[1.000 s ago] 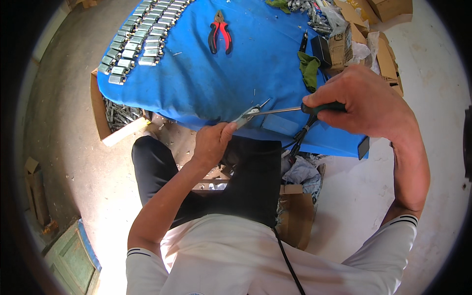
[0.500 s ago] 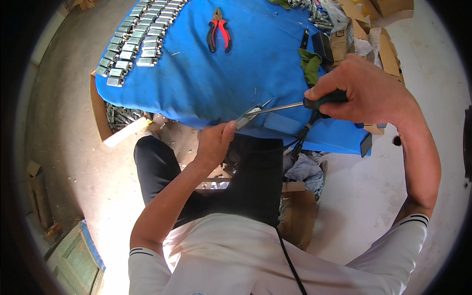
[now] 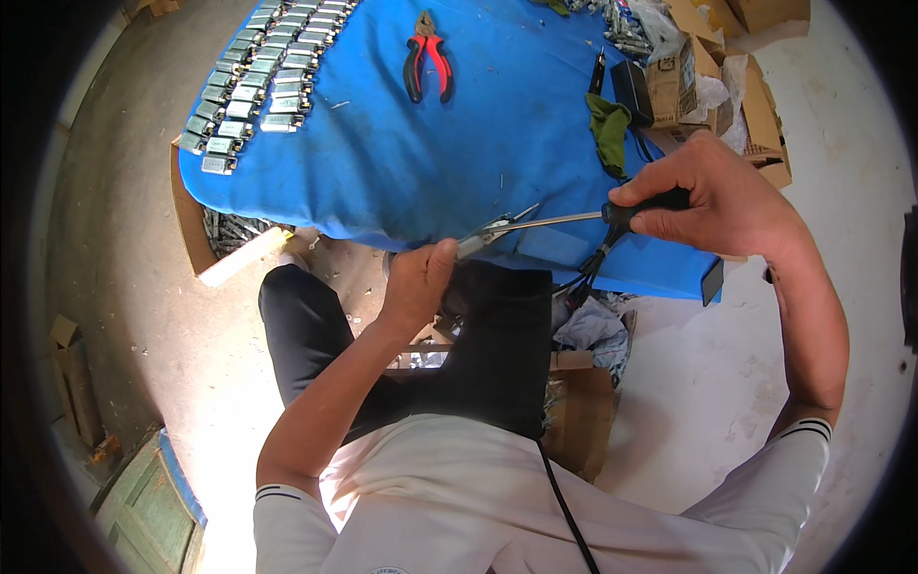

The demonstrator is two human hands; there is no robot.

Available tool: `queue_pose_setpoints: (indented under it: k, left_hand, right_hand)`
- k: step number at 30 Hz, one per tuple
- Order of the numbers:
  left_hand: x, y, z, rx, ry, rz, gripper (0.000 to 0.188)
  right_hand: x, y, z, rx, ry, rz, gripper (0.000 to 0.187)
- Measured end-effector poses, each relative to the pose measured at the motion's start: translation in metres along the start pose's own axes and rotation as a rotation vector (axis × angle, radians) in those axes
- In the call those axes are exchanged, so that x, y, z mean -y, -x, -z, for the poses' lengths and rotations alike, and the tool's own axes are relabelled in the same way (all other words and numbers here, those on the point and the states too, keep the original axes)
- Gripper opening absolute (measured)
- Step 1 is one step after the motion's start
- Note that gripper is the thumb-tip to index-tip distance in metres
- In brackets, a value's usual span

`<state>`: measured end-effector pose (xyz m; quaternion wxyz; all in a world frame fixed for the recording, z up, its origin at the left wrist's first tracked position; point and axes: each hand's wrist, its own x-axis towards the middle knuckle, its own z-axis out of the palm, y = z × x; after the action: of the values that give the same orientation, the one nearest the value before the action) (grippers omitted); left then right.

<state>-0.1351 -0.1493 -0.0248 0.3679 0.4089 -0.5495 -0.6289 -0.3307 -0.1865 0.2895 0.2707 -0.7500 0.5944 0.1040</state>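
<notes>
My left hand [image 3: 417, 285] pinches a small silvery metal part [image 3: 474, 244] at the near edge of the blue-covered table; a thin rod sticks out of its far end. In my right hand [image 3: 722, 196] is a screwdriver [image 3: 559, 221], its dark handle gripped between thumb and fingers. The shaft points left, and its tip meets the upper end of the metal part. What exactly the tip touches is too small to tell. Several similar silvery metal blocks [image 3: 247, 94] lie in rows at the table's far left.
Red-and-black pliers [image 3: 427, 62] lie on the blue cloth [image 3: 382, 158]. A green cloth [image 3: 608, 132], a black box [image 3: 632, 93] and cardboard boxes [image 3: 681, 86] crowd the right side. Dark cables [image 3: 591, 263] hang near the right front edge. An open carton of metal parts [image 3: 194, 230] stands at left.
My right hand and the screwdriver have moved slightly right and down, and the shaft lies a little flatter. The metal part has tilted slightly in my left hand.
</notes>
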Motion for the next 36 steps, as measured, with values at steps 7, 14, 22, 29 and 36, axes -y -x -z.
queue_pose_setpoints:
  k: [7, 14, 22, 29, 36]
  left_hand:
    - [-0.010, -0.003, 0.004, 0.040, 0.094, 0.032, 0.057]
    - [-0.020, -0.005, 0.008, 0.068, 0.115, 0.061, 0.055]
    - [-0.019, -0.006, 0.021, 0.113, 0.040, 0.019, 0.052]
    - [-0.027, -0.008, 0.021, 0.103, 0.059, 0.060, 0.055]
    - [-0.033, -0.008, 0.026, 0.160, 0.243, 0.263, 0.057]
  right_hand:
    - [-0.022, 0.028, -0.031, -0.089, -0.174, -0.096, 0.026]
    - [-0.031, 0.045, -0.056, -0.177, -0.303, -0.144, 0.025]
    - [-0.036, 0.053, -0.084, -0.200, -0.646, -0.322, 0.023]
    - [-0.039, 0.058, -0.093, -0.190, -0.805, -0.385, 0.025]
    - [-0.053, 0.049, -0.088, -0.138, -0.795, -0.407, 0.031]
